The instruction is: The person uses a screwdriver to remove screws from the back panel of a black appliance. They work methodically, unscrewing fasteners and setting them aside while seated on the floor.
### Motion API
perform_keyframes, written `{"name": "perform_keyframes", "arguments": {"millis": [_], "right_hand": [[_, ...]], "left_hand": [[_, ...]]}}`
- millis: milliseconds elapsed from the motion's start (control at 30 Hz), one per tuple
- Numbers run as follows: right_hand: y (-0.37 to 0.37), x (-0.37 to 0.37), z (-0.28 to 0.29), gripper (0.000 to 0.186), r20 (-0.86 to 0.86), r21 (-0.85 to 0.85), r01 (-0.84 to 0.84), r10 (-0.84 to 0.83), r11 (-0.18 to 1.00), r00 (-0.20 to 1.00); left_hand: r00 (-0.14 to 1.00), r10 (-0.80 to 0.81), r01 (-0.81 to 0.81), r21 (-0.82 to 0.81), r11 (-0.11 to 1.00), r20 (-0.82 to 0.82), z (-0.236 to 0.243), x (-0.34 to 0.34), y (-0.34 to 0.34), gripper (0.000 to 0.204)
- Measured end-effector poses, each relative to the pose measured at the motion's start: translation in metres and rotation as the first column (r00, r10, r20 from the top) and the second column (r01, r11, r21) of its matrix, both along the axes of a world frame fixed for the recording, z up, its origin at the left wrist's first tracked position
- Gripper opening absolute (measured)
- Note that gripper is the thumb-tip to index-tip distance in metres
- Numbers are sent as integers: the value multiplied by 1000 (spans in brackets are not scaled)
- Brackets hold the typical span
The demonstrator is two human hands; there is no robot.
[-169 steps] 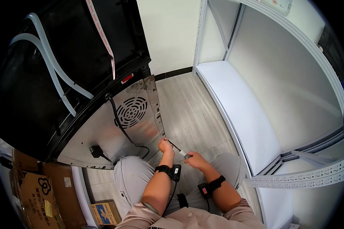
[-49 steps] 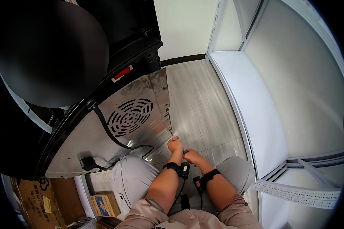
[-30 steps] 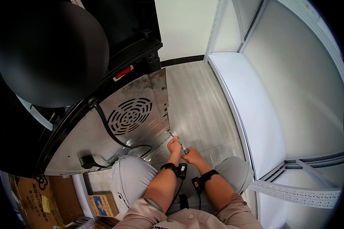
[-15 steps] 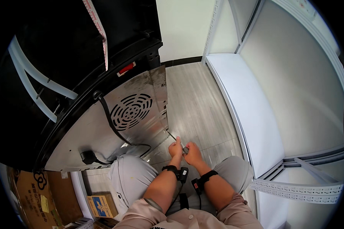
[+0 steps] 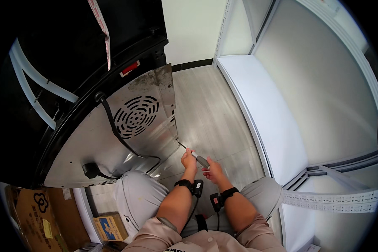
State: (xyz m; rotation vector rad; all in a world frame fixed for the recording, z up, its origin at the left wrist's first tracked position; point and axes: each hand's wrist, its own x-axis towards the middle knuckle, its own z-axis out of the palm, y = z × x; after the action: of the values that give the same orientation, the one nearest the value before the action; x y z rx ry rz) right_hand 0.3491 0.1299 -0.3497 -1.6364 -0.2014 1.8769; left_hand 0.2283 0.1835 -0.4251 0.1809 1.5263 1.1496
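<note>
My left hand is closed round the front of a screwdriver with a grey handle. The thin shaft points up and left, its tip at the lower right edge of a silver metal panel. At the rear end of the handle, my right hand has its thumb on one side and its fingers on the other. A small screw at the tip is too tiny to make out. The panel has a round slotted vent and belongs to a large black appliance.
A black power cord with a plug hangs across the panel. White shelving runs along the right. Cardboard boxes stand at the lower left. Grey plank floor lies between appliance and shelving.
My right hand has drawn back and opened a little along the handle, so more of the grey handle shows. The whole view has shifted slightly; the screwdriver tip stays at the panel edge.
</note>
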Motion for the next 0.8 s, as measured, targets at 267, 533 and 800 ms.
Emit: {"name": "perform_keyframes", "arguments": {"millis": [267,533,800], "right_hand": [[-9,-14,-39,26,359,379,-97,-49,920,932],[-1,-27,-17,27,185,316,139,-205,938,961],[1,-19,-19,40,198,-88,4,14,996,980]], "left_hand": [[983,38,-49,-57,997,-180,22,14,-7,50],[954,-124,102,-92,990,-272,15,19,-20,56],[983,-67,59,-51,997,-171,17,17,-27,52]]}}
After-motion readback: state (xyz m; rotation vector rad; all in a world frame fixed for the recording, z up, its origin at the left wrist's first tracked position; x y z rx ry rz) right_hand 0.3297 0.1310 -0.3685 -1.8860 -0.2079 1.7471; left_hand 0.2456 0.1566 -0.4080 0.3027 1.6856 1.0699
